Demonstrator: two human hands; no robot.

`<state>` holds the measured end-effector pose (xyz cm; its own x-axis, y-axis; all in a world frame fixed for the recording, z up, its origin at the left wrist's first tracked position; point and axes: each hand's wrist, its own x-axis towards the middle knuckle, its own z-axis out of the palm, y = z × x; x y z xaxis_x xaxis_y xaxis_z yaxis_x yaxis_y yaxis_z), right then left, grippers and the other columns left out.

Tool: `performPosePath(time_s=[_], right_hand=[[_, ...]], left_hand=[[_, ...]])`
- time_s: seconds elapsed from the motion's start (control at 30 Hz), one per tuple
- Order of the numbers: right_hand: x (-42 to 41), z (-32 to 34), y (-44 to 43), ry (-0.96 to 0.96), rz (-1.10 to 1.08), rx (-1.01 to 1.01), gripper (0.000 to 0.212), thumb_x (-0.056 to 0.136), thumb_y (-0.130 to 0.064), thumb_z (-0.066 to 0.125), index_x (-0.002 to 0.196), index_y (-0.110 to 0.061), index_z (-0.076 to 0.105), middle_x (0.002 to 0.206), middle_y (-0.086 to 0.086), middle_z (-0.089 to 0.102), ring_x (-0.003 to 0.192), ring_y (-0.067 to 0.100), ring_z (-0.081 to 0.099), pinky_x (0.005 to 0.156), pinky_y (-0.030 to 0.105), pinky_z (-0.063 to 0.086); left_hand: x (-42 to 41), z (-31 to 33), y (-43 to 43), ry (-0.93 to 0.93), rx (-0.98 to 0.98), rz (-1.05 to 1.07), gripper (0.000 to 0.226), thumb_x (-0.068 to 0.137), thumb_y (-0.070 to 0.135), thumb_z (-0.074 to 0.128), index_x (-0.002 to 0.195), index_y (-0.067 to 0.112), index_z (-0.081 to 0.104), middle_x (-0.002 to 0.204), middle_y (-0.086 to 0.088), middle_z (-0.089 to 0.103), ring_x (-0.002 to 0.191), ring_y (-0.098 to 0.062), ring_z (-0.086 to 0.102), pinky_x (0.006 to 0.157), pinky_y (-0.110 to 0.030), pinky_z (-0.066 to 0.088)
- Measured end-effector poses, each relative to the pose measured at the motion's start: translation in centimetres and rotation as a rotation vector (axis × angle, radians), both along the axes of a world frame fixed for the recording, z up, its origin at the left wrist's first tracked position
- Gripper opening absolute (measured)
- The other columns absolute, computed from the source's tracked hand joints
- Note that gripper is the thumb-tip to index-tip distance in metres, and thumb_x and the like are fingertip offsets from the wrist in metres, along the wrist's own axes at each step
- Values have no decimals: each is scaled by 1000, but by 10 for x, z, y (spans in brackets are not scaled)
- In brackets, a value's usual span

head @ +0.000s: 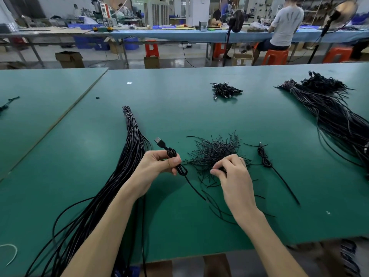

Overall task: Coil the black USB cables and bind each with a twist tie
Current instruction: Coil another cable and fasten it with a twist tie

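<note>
I see bare desk [199,112] across the middle, between the twist ties [213,150] and the small heap of bound cables [226,90] farther back; a hand could sweep through there. The long cable bundle [132,148] walls off the left side, and the big cable bundle [331,112] walls off the right. A coiled cable [264,158] lies just right of the ties, with a bare strip beyond it. The tail of the held cable [181,170] in the left hand [157,162] crosses the gap between the hands.
</note>
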<state>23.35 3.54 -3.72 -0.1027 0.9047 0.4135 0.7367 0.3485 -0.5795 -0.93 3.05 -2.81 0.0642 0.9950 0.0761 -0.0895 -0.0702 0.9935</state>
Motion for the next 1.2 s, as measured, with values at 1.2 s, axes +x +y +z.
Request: performPosePath(time_s=[1.2], right_hand=[[-32, 36, -25, 857, 76, -46, 5, 98, -29, 71, 93, -28, 74, 88, -8, 77, 82, 11, 71, 77, 26, 56]], left_hand=[[5, -4, 0, -10, -14, 28, 23, 78, 28, 85, 90, 9, 79, 77, -9, 68, 65, -19, 63, 74, -28, 58]])
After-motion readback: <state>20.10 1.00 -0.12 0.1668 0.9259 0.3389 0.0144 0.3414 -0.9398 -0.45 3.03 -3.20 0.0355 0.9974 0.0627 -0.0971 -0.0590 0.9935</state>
